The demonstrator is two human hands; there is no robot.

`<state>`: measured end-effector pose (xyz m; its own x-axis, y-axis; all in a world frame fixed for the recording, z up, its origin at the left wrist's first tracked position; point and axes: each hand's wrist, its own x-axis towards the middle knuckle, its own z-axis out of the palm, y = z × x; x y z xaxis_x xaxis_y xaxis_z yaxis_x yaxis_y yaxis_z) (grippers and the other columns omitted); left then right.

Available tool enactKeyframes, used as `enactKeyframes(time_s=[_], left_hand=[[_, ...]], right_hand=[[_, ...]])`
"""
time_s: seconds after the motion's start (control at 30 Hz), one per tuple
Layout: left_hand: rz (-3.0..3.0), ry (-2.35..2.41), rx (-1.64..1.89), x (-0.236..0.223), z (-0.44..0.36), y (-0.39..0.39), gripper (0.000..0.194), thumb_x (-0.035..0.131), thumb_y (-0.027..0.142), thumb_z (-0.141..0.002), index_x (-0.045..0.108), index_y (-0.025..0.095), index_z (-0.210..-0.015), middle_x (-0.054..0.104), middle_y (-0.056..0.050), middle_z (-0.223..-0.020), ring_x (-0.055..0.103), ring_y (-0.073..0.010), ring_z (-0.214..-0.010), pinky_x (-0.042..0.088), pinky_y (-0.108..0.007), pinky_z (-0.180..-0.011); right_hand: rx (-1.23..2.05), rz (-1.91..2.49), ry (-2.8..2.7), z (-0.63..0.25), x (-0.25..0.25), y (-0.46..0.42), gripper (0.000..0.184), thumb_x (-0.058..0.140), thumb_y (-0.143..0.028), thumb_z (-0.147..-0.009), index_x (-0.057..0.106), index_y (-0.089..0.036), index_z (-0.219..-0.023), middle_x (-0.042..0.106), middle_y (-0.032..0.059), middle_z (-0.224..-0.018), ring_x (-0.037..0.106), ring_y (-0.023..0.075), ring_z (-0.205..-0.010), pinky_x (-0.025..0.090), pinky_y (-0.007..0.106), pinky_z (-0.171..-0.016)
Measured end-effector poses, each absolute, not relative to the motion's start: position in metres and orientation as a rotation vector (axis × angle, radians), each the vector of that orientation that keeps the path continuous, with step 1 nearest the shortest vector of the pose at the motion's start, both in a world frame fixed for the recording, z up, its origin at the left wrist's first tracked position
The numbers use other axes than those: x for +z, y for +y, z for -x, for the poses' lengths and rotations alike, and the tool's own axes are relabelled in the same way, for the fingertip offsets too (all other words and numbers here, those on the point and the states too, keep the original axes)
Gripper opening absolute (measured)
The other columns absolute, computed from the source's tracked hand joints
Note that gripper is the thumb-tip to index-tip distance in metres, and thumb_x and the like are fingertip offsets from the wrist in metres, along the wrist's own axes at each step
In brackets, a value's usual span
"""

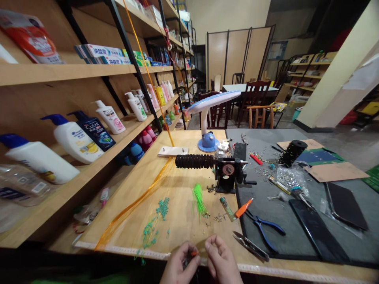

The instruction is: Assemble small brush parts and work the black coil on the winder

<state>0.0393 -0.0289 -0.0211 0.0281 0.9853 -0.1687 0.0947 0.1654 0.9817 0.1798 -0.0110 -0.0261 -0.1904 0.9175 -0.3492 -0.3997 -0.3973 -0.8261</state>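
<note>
At the table's front edge, my left hand is closed, with a small orange-red thing showing between thumb and fingers; its kind is too small to tell. Close on its right is my right hand, thumb and fingers pinched together; whatever is in them is hidden. Just beyond the hands lies a bundle of bright green strands with tiny metal bits around it. Teal beads and knotted green threads are spread to the left. Thread snips rest right of my right hand.
A hand-cranked winder carries a black ridged roller. Orange threads run from a pegged board to the front edge. Blue-handled pliers, an orange tool and a lighter lie right. A blue lamp stands behind.
</note>
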Motion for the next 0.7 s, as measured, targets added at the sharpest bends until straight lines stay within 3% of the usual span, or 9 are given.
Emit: enactKeyframes(time_s=[0.27,0.5,0.7], left_hand=[[-1.128,1.321,1.012,-0.007,-0.044,-0.028,0.013,0.071,0.028,-0.072,0.065,0.017,-0.071,0.062,-0.001,-0.069,0.058,-0.0195,-0.072,0.044,-0.026,-0.069],[-1.128,1.358,0.985,-0.003,-0.044,-0.028,0.017,0.068,0.034,-0.074,0.063,0.018,-0.069,0.06,0.0,-0.068,0.055,-0.0192,-0.071,0.042,-0.025,-0.067],[-1.261,1.401,0.977,-0.012,-0.045,-0.029,0.01,0.065,0.025,-0.073,0.061,0.019,-0.066,0.055,0.001,-0.061,0.05,-0.0166,-0.062,0.04,-0.023,-0.06]], right_hand=[[1.725,1.103,-0.77,-0.179,-0.015,-0.013,0.064,0.067,-0.08,-0.058,0.042,-0.023,-0.071,0.027,-0.0179,-0.039,0.015,0.0007,-0.031,0.01,0.015,-0.033],[1.72,1.112,-0.745,-0.178,-0.014,-0.013,0.066,0.066,-0.082,-0.055,0.041,-0.023,-0.07,0.024,-0.0179,-0.042,0.012,0.0012,-0.034,0.007,0.016,-0.034],[1.725,1.058,-0.801,-0.18,-0.027,-0.017,0.058,0.065,-0.076,-0.067,0.042,-0.023,-0.075,0.024,-0.0164,-0.046,0.014,0.0024,-0.037,0.009,0.017,-0.037]])
